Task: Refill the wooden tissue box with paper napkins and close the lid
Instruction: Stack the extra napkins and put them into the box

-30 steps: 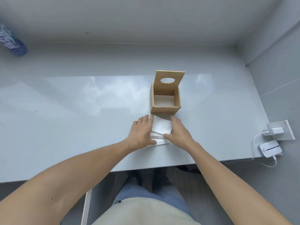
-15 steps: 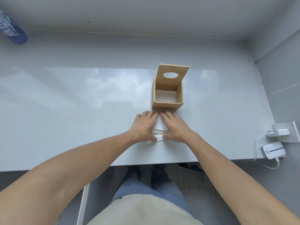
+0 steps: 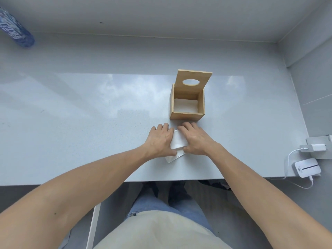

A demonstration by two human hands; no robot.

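Note:
A wooden tissue box (image 3: 186, 116) stands open on the white table (image 3: 89, 114). Its lid (image 3: 195, 76), with an oval hole, is tilted up at the back. Something white, like napkins (image 3: 185, 106), lies flat at the box's bottom. Just in front of the box lies a stack of white paper napkins (image 3: 177, 141). My left hand (image 3: 159, 141) holds the stack's left side and my right hand (image 3: 195, 141) its right side, with fingers curled over the far edge and thumbs at the near edge. Most of the stack is hidden under my hands.
A blue bottle (image 3: 14, 29) lies at the far left. At the right edge a white charger (image 3: 314, 147) sits in a wall socket, with a cable to a small white device (image 3: 307, 169). Grey walls close off the back and right. My legs are below the table's front edge.
Both hands have closed in over the napkin stack from its sides, covering more of it and squeezing it narrower. The box and lid have not moved.

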